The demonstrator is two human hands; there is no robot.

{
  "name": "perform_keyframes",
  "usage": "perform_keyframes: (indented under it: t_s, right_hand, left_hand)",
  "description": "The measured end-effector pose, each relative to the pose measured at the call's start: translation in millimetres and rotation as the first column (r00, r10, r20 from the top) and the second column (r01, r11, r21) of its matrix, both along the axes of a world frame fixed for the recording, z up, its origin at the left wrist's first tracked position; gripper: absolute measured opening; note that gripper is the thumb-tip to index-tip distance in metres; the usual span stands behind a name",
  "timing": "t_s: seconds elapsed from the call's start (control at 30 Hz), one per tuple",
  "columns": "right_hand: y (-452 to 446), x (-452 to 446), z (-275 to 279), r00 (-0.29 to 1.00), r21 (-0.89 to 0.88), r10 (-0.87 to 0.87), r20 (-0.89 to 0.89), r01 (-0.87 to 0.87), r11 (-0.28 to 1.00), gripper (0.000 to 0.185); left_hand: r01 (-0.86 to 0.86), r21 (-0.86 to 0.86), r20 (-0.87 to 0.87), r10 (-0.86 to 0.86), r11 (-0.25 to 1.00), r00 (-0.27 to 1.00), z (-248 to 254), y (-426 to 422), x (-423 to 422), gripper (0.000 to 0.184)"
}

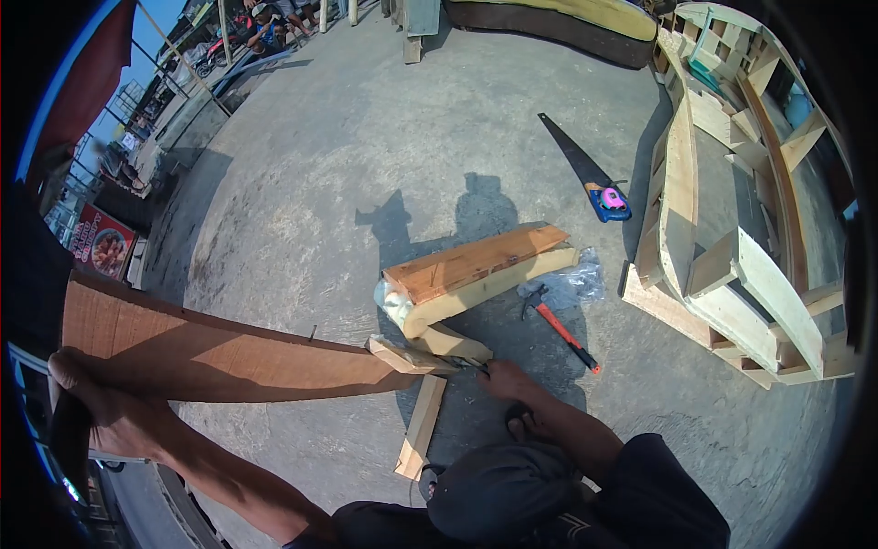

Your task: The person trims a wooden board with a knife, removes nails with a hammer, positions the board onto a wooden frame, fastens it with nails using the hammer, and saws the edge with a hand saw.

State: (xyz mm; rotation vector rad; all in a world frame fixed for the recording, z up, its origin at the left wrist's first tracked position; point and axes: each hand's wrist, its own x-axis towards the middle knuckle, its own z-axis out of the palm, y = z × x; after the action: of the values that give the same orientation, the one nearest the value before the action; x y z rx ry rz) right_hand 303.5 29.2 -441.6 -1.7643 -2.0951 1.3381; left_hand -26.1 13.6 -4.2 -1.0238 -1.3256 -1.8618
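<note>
My left hand [114, 412] is closed around the wide left end of a long, curved wooden board [219, 352]. A nail [314, 332] sticks up from the board's upper edge. At its right end, a small wood block [407, 357] lies against the board. My right hand [503, 379] is closed on a small dark metal tool [465, 363], which looks like pliers, at that end; its jaws are hard to make out. Beneath the joint lies a short wood offcut [422, 425]. Beyond it are a reddish plank [476, 261] and a pale wood piece [494, 291].
A hammer [562, 334] lies right of the planks, beside clear plastic wrap [576, 279]. Farther off are a handsaw [581, 160] and a pink tape measure [612, 199]. A large wooden frame [677, 183] stands at right. People sit at the far left.
</note>
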Motion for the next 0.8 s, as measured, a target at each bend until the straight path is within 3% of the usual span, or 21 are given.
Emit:
perform_keyframes:
  t_s: [0.07, 0.13, 0.17, 0.23, 0.3, 0.47, 0.57, 0.73, 0.8]
  right_hand:
    - [10, 9, 5, 0.997, -0.003, 0.006, -0.072, -0.006, 1.000, 0.046]
    - [20, 17, 47, 0.994, -0.312, -0.063, -0.093, 0.031, 0.950, 0.047]
    - [14, 13, 39, 0.993, -0.312, -0.065, -0.103, 0.030, 0.950, 0.047]
    - [-1, 5, 26, 0.996, 0.064, 0.039, -0.075, -0.035, 0.997, 0.048]
    - [-28, -3, 34, 0.998, 0.038, 0.048, -0.043, -0.046, 0.998, 0.047]
    - [-41, 0, 58, 0.997, -0.014, 0.082, 0.016, -0.082, 0.997, 0.043]
    - [-20, -9, 54, 0.997, -0.006, 0.082, 0.016, -0.082, 0.997, 0.041]
    - [-10, -12, 40, 0.988, 0.028, 0.135, 0.072, -0.138, 0.990, 0.042]
    - [-5, -17, 16, 0.988, 0.021, 0.137, 0.074, -0.138, 0.990, 0.043]
  left_hand:
    - [-0.002, 0.010, 0.069, 0.002, 1.000, 0.998, -2, -10, -9, 0.037]
    - [-0.050, 0.013, 0.053, 0.049, 0.999, 0.997, -5, -20, -23, 0.039]
    - [-0.095, 0.020, 0.041, 0.094, 0.995, 0.995, -3, -21, -29, 0.042]
    - [-0.131, 0.012, 0.081, 0.130, 0.991, 0.988, -1, -21, -12, 0.042]
    - [-0.170, -0.014, 0.134, 0.171, 0.985, 0.976, -1, -20, -7, 0.042]
    - [-0.060, -0.023, 0.108, 0.062, 0.998, 0.992, -3, -10, -18, 0.039]
    - [-0.023, 0.060, 0.108, 0.016, 0.998, 0.994, -2, 0, -16, 0.037]
    - [-0.036, 0.064, 0.058, 0.032, 0.997, 0.998, -3, 4, -23, 0.034]
    - [-0.152, 0.044, 0.002, 0.152, 0.987, 0.988, -1, 6, -19, 0.034]
